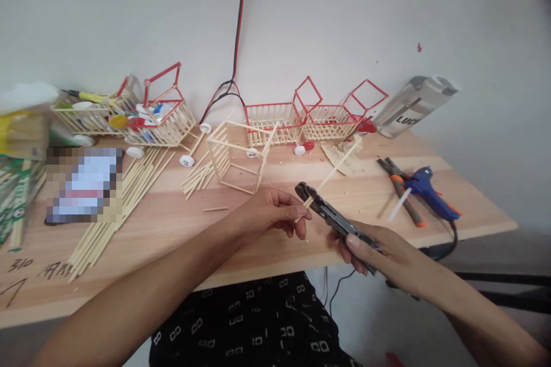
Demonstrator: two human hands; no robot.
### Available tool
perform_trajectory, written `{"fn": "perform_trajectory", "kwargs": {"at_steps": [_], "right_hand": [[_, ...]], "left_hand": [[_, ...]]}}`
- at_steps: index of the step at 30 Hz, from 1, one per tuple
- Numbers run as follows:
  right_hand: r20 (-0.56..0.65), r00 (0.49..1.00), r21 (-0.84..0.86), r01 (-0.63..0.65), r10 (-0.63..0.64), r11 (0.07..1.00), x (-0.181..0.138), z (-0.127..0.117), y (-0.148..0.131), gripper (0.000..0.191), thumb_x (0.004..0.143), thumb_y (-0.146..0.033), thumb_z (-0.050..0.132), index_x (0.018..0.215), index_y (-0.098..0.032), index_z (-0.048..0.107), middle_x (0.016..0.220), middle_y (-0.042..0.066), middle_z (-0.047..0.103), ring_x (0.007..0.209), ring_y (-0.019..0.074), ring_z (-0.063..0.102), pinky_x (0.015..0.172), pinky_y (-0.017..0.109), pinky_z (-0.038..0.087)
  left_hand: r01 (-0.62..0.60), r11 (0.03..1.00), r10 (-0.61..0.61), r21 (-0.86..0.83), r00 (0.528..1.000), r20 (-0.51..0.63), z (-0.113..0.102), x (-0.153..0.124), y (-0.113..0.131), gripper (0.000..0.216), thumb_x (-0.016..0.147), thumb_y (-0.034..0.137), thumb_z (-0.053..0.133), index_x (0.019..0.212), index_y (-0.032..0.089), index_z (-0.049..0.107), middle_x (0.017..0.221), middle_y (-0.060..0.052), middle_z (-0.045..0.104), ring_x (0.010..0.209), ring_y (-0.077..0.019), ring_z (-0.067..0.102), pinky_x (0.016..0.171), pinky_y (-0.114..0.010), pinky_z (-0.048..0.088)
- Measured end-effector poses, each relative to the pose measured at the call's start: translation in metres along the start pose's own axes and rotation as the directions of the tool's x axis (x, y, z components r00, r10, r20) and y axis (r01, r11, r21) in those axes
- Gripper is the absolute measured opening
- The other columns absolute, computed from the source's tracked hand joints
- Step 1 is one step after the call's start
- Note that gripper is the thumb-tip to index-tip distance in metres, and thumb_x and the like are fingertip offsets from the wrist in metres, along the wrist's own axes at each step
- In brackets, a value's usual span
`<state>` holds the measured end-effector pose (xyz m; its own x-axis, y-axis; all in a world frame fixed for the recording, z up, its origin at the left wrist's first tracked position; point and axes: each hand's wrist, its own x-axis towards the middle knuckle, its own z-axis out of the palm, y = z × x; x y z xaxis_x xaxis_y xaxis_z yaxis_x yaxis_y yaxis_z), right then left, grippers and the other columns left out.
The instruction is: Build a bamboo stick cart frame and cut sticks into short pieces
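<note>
My left hand pinches a thin wooden stick near its lower end. The stick slants up and to the right past the jaws of grey metal pliers. My right hand is wrapped around the pliers' handles, and the jaws sit at the stick just beyond my left fingertips. Whether the jaws are fully closed on it is hard to see. Behind my left hand stands an open box-shaped stick frame. A short cut piece of stick lies to the left of that hand.
Small stick carts with red trim line the wall; the left ones hold bottle caps. Loose sticks lie beside a blurred phone. At right are orange-handled pliers, a blue glue gun and a clear container.
</note>
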<state>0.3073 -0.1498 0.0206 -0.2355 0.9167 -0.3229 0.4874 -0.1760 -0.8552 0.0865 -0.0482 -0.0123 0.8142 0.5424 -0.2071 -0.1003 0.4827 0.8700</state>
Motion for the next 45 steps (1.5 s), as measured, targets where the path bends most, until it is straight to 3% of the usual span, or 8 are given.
{"fn": "perform_trajectory", "kwargs": {"at_steps": [18, 23, 38, 45], "right_hand": [[0.014, 1.000, 0.051, 0.000, -0.001, 0.999, 0.0016, 0.0006, 0.0030, 0.042, 0.088, -0.054, 0.048, 0.087, -0.016, 0.065, 0.070, 0.003, 0.059, 0.056, 0.0123, 0.052, 0.051, 0.024, 0.044], [-0.014, 1.000, -0.015, 0.001, -0.001, 1.000, 0.0015, 0.0019, 0.0051, 0.041, 0.089, -0.053, 0.048, 0.091, -0.016, 0.065, 0.070, 0.003, 0.059, 0.056, 0.0126, 0.053, 0.051, 0.024, 0.044], [-0.041, 0.999, -0.177, 0.026, -0.034, 0.984, 0.0005, 0.0032, 0.0075, 0.041, 0.091, -0.052, 0.043, 0.077, -0.017, 0.058, 0.070, 0.004, 0.059, 0.062, 0.0143, 0.053, 0.055, 0.025, 0.043], [-0.022, 1.000, -0.231, 0.003, -0.008, 0.973, 0.0004, 0.0029, 0.0037, 0.041, 0.091, -0.053, 0.043, 0.078, -0.016, 0.056, 0.071, 0.003, 0.057, 0.061, 0.0130, 0.051, 0.055, 0.025, 0.042]], "left_hand": [[0.048, 0.997, -0.047, -0.060, 0.999, 0.026, -0.0013, 0.0004, -0.0002, 0.025, 0.074, 0.034, 0.073, 0.080, 0.010, 0.068, 0.063, -0.004, 0.067, 0.058, -0.0097, 0.062, 0.057, -0.020, 0.042], [0.062, 0.996, -0.060, -0.065, 0.998, 0.025, -0.0010, 0.0002, 0.0001, 0.025, 0.074, 0.034, 0.073, 0.080, 0.010, 0.068, 0.062, -0.004, 0.067, 0.057, -0.0095, 0.061, 0.057, -0.020, 0.042], [0.065, 0.996, -0.062, -0.068, 0.997, 0.045, -0.0026, 0.0014, -0.0032, 0.021, 0.078, 0.030, 0.070, 0.082, 0.010, 0.068, 0.063, -0.004, 0.067, 0.058, -0.0097, 0.062, 0.058, -0.020, 0.043], [0.049, 0.998, -0.049, 0.029, 0.999, 0.011, -0.0009, 0.0023, -0.0011, 0.026, 0.076, 0.035, 0.070, 0.081, 0.010, 0.068, 0.062, -0.004, 0.067, 0.057, -0.0091, 0.061, 0.056, -0.020, 0.042]]}}
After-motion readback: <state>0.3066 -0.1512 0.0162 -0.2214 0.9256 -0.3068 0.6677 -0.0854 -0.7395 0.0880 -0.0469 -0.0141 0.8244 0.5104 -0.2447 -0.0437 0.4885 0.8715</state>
